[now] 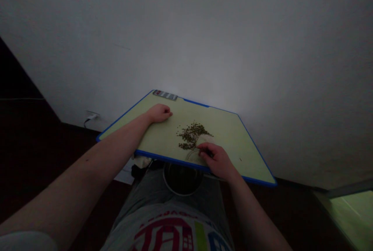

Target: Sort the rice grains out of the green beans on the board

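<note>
Many small dark grains [192, 134] lie scattered over the middle of a pale yellow-green tabletop [221, 121] with a blue rim. My left hand [159, 113] rests on the tabletop left of the grains, its fingers curled in a loose fist with nothing visible in them. At the near edge, my right hand [215, 161] has its thumb and fingers drawn together beside the grains. A pale, flat, roundish piece [204, 139] lies just beyond its fingertips; whether they touch it is unclear. Whatever the fingers pinch is hidden.
Below the near edge, a round dark bowl or pot [183, 181] sits at my lap. A phone [164, 95] lies at the far left corner. Behind the table rises a pale wall [192, 41], with a plug and cable [92, 117] low at left.
</note>
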`<state>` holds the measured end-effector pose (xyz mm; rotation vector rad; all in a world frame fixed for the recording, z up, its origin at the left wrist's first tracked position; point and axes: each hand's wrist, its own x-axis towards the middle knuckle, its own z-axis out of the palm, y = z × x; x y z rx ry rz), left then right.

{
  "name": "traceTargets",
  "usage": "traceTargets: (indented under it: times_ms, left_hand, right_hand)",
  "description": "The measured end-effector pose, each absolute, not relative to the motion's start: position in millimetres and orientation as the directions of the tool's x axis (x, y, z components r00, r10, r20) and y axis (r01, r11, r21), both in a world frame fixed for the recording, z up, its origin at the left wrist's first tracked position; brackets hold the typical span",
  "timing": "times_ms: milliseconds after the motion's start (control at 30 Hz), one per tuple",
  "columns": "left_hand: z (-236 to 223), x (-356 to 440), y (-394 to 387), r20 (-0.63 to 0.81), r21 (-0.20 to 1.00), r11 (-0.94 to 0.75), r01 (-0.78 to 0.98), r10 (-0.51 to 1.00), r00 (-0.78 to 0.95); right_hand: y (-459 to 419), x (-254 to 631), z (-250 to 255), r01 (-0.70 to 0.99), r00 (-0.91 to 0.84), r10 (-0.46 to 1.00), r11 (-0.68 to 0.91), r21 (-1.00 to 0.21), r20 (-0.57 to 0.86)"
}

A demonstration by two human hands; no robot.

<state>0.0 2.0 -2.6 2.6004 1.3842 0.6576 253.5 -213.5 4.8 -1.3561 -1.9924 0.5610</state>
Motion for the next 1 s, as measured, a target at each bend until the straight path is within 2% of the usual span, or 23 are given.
traceTargets:
  times_ms: [100, 233, 367, 567, 833, 1000]
  left_hand:
    - [-3, 0, 2, 0.323, 0.299, -0.573, 0.763, 0.813, 0.484]
    - [-3, -1, 2, 0.313, 0.31, -0.567, 0.764, 0.819, 0.481]
    - [-3, -1, 2, 0.308, 0.311, -0.563, 0.765, 0.822, 0.479]
    - [-5, -1, 4, 0.316, 0.294, -0.566, 0.77, 0.818, 0.48]
    - [-4, -1, 4, 0.315, 0.293, -0.574, 0.764, 0.813, 0.49]
    - [-3, 0, 3, 0.322, 0.311, -0.572, 0.759, 0.815, 0.482]
  right_hand:
    - [-214, 265, 2, 0.657, -0.203, 0.941, 0.336, -0.675, 0.271]
    - [-209, 287, -4, 0.694, -0.033, 0.955, 0.233, -0.682, 0.294]
    - [-202, 295, -5, 0.754, 0.049, 0.945, 0.176, -0.632, 0.322]
    - [-191, 284, -4, 0.79, 0.037, 0.941, 0.179, -0.586, 0.336]
    - [-193, 282, -4, 0.75, -0.049, 0.954, 0.231, -0.62, 0.296]
    - [-193, 282, -5, 0.737, -0.015, 0.955, 0.212, -0.642, 0.297]
